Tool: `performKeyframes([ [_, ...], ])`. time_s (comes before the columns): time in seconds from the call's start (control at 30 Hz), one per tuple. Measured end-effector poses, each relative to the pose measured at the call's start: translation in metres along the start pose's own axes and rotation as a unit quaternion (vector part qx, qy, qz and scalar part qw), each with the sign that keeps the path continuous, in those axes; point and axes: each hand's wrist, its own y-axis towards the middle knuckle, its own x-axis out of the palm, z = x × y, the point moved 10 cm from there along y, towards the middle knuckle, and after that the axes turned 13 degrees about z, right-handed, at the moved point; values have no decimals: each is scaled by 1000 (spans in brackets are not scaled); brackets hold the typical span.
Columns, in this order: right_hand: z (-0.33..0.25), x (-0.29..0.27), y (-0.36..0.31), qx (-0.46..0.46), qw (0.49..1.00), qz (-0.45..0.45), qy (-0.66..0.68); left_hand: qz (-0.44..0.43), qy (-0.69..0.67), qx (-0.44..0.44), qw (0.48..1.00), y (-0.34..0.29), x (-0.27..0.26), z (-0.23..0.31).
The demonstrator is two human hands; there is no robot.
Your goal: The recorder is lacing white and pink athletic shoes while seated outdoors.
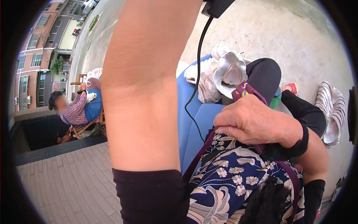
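My left arm [143, 97], with a dark sleeve below the elbow, rises across the middle of the view. Its hand is beyond the upper edge. At the front of my navy floral top [238, 179], my right hand [248, 121] is closed, thumb and fingers pinching a dark purple strap [199, 156]. A black band circles that wrist. Patterned purple cloth [250, 90] shows just beyond the knuckles. Blue cloth [205, 117] lies over my lap. Past the hand sits a bundle of white and pale pink moulded fabric pieces [231, 72].
A black cable [198, 71] hangs from a black device [218, 6] at the top. Striped white fabric pieces [331, 112] lie on the concrete at right. Another person [80, 106] sits at left beside a dark recess [41, 130]. Grey paving [71, 183] spreads at lower left.
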Motion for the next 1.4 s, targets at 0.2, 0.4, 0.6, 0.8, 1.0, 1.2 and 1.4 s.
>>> performKeyframes([
  [0.2, -3, 2, -5, -8, 1000, -16, 18, 5, -40, -42, 998, 2, 10, -18],
  [0.4, -3, 3, -13, 23, 991, -84, 100, -5, -44, -5, 999, -8, 17, -20],
  [0.6, 17, -16, -23, 114, 968, -82, 209, -67, -69, -45, 994, -44, 55, -36],
  [0.8, 7, -6, -30, 15, 974, -42, 222, -154, -214, -76, 962, -117, 130, -52],
  [1.0, 102, -106, -88, 197, 862, 346, 315, -254, -230, -166, 925, -191, 195, -86],
  [1.2, 174, -107, -200, 419, 816, 370, 148, -214, -337, -228, 888, -212, 231, -69],
  [1.4, 168, -36, -255, 527, 796, 213, 206, -265, -266, -130, 918, -208, 248, -31],
])
